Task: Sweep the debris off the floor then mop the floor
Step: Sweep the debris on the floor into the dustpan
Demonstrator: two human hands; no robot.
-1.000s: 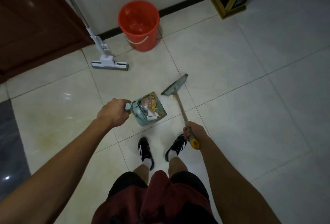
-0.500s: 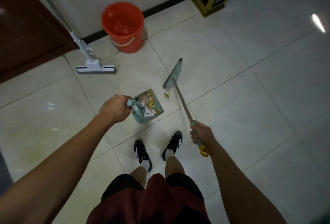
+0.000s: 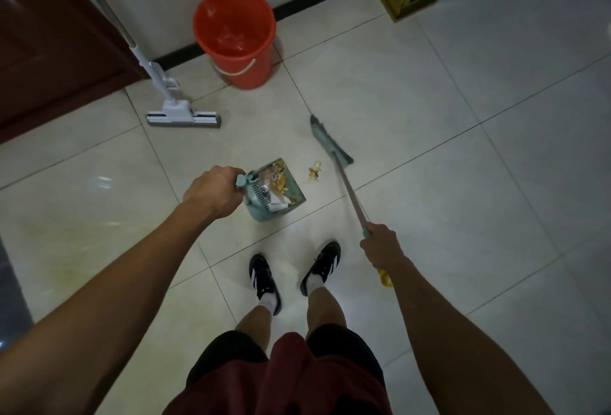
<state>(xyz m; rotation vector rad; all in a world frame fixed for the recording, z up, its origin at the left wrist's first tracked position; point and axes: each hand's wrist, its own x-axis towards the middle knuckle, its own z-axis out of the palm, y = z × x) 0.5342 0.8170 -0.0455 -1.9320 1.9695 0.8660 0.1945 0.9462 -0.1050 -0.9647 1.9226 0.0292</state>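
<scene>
The broom [image 3: 331, 143] has a long thin stick that slants from the right hand [image 3: 382, 246] up and a bit left to its green brush head, which rests on the floor [image 3: 429, 117]. The head is flat and narrow, and it points up toward the wall. The end of the stick behind the hand is yellow. The right hand's fingers are curled tight around the stick.

A small pile of yellow crumbs [image 3: 314, 171] lies on the tile just left of the brush head, between it and the dustpan [image 3: 274, 195]. The dustpan is pale green, and its open mouth faces the crumbs. It has scraps of paper and yellow bits inside. The left hand [image 3: 215, 190] grips its handle in a fist.

A red bucket [image 3: 236, 38] stands by the wall. A white mop [image 3: 178, 110] leans beside it, with its flat head on the floor. No writing can be read anywhere.
</scene>
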